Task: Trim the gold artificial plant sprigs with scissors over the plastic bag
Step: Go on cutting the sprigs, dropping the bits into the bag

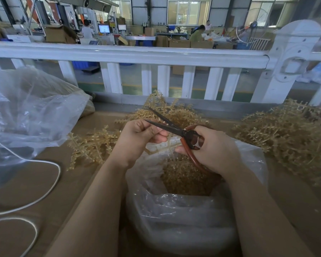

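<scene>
Two bare hands meet above a clear plastic bag (183, 216) that stands open at the near middle of the brown worktop (67, 182). The right hand (215, 147) grips the reddish handle loops of a pair of scissors (176, 129), its fingers curled round them; the dark blades stand apart and point far-left. The left hand (137, 138) has its fingers pinched together on a pale gold sprig (163, 145), held just under the blades and over the mouth of the bag. Exactly where the blades meet the sprig cannot be told. Inside the bag lies a heap of gold trimmings (185, 177).

More gold sprigs lie loose on the worktop: a small bunch (89, 145) to the left of the left hand, a heap (170, 110) just beyond the hands, and a larger pile (289, 134) at the right. A second, crumpled clear bag (30, 110) sits at the far left, with a white cord (44, 190) curving across the worktop near it. A white railing (130, 54) runs along the far edge of the worktop, and beyond it is a workshop floor with cardboard boxes and seated people.
</scene>
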A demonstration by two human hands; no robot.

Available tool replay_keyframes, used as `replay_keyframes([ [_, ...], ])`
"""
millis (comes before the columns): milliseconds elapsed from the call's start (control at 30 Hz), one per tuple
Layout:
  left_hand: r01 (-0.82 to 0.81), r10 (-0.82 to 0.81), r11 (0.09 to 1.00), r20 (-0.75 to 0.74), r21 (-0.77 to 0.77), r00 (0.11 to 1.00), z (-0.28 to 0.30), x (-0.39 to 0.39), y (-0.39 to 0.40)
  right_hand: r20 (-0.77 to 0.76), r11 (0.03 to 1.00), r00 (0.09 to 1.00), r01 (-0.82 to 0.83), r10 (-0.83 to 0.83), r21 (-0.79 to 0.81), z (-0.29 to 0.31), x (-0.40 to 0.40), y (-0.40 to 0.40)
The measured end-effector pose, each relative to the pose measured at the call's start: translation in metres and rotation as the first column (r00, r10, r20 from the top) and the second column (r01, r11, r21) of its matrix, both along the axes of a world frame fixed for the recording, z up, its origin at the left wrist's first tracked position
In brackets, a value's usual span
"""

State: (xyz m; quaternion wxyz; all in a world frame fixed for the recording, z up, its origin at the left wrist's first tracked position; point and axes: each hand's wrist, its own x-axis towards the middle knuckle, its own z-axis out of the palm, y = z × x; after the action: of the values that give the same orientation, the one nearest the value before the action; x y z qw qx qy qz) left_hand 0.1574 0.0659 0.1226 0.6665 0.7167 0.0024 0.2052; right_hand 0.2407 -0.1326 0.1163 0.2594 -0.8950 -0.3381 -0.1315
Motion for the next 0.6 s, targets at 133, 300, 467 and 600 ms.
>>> replay_keyframes([
  [133,0.004,-0.004,1.000,0.011,-0.007,1.000,-0.0017,-0.0001,0.0025,0.045,1.000,0.999,0.017,-0.017,0.008,-0.0003,-0.0015,0.0006],
  [300,0.022,-0.021,0.999,0.030,-0.036,0.999,-0.0028,0.0001,0.0048,0.054,0.999,0.999,0.003,-0.006,0.050,-0.0012,-0.0024,0.0016],
  [467,0.043,-0.041,0.997,0.042,-0.063,0.998,-0.0027,-0.0007,0.0057,0.050,0.998,0.999,-0.001,-0.002,0.064,-0.0034,-0.0009,0.0012],
  [600,0.049,-0.046,0.997,0.051,-0.067,0.998,-0.0017,-0.0012,0.0055,0.039,0.997,0.999,-0.011,0.008,0.077,-0.0048,-0.0004,0.0015],
])
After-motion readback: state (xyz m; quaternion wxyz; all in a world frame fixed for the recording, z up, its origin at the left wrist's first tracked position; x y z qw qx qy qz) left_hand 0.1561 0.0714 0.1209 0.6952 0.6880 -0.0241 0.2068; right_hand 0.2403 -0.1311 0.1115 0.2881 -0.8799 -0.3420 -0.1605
